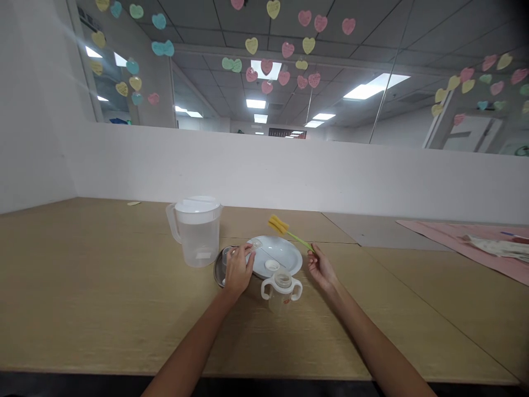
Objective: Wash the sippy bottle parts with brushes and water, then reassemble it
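My right hand (322, 268) is closed around the green handle of a bottle brush (300, 240), whose yellow sponge head points up and left. Between the fingers of my left hand (239, 269) is a small clear piece (256, 243), held over the left rim of a white plate (291, 255); its exact kind is unclear. A white ring-shaped cap (271, 265) and a thin straw-like line show on the plate. In front stands an uncapped clear baby bottle (281, 298) with two white handles, upright. Partly behind my left hand, a round metal tray (218, 271) holds a clear cup (225, 255).
A lidded clear pitcher (199, 234) of water stands behind and left of the tray. A pink cloth (463, 240) with a whitish item (498, 247) on it lies at the right. The wooden table (124, 298) meets a white wall (264, 171) at the back.
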`<state>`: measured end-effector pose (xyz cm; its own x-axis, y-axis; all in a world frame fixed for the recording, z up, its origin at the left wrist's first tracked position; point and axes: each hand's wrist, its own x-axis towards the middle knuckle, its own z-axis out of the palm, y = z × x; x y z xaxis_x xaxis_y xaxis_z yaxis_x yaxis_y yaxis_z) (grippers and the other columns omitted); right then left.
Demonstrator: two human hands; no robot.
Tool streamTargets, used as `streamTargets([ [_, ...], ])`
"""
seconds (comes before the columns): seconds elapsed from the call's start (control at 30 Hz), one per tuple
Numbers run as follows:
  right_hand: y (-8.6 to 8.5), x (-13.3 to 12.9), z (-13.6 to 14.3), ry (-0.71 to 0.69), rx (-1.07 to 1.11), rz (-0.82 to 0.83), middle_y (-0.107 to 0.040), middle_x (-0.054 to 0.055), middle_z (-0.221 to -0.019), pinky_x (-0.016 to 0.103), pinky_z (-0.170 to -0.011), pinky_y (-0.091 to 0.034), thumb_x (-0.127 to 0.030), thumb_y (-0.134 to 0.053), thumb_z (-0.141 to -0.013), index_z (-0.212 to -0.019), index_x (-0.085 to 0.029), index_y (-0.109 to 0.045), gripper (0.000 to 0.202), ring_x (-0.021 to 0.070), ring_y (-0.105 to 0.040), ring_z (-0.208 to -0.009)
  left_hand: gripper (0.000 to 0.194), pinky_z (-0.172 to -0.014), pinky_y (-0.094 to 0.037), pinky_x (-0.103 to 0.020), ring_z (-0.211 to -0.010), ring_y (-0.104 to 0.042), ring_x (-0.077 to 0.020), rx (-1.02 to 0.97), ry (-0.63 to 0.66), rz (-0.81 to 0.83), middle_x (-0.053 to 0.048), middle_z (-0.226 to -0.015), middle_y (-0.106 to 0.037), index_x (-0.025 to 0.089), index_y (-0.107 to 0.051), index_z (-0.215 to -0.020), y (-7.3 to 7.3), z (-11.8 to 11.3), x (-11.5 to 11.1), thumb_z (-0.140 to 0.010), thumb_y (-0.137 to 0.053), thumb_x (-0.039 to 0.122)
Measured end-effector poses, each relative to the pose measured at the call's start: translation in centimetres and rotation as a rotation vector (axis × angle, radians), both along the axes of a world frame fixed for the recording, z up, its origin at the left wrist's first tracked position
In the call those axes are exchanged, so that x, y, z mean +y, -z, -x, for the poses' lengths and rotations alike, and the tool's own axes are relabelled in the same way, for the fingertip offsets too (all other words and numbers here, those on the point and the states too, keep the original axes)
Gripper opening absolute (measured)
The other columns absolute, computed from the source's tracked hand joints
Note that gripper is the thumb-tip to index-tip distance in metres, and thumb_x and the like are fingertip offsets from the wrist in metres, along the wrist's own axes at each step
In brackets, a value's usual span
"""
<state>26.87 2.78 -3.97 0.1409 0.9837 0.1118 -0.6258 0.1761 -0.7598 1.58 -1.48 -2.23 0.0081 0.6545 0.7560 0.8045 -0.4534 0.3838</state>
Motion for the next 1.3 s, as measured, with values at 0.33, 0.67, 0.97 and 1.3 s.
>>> streamTargets([
  [0.33, -1.1, -1.9, 1.1, -0.217, -0.302, -0.058, -0.053, -0.003, -0.051, 0.014, -0.036, -0.035, -0.034, -0.076, -0.061, -0.072, -0.013, -0.065, 0.027, 0.0037, -0.041, -0.042, 0.028, -0.085, -0.041, -0.035, -0.094, -0.057, -0.0197, -0.080, 0.002, -0.040, -0.005, -0.099, -0.066, 0.021, -0.061, -0.102, -0.6, 0.8, -0.2, -0.091, -0.039, 0.034],
  [0.67, -1.0, -1.8, 1.4, 0.142, -0.520, -0.076, -0.054, -0.002, -0.050, 0.019, -0.042, -0.031, -0.037, -0.077, -0.051, -0.065, -0.014, -0.066, 0.029, 0.0072, -0.042, -0.046, 0.028, -0.088, -0.043, -0.035, -0.095, -0.058, -0.0186, -0.178, 0.082, -0.084, -0.004, -0.100, -0.067, 0.022, -0.065, -0.100, -0.8, 0.7, -0.3, -0.090, -0.041, 0.032],
  [0.97, -0.8, -1.5, 0.8, 0.396, -0.557, -0.030, -0.064, 0.002, -0.061, 0.024, -0.053, -0.039, -0.035, -0.074, -0.053, -0.063, -0.016, -0.070, 0.022, 0.0151, -0.055, -0.061, 0.032, -0.085, -0.046, -0.034, -0.088, -0.062, -0.0189, -0.295, 0.053, -0.063, -0.006, -0.094, -0.069, 0.020, -0.067, -0.097, -0.8, 0.5, -0.6, -0.086, -0.047, 0.042],
  [1.3, -0.8, -1.7, 1.0, 0.243, -0.530, -0.015, -0.054, -0.002, -0.048, 0.020, -0.040, -0.025, -0.030, -0.074, -0.050, -0.054, -0.015, -0.067, 0.018, 0.0072, -0.038, -0.043, 0.034, -0.080, -0.049, -0.032, -0.083, -0.064, -0.0188, -0.482, 0.072, 0.006, -0.005, -0.088, -0.071, 0.019, -0.070, -0.090, -0.9, 0.8, -0.2, -0.083, -0.049, 0.045],
])
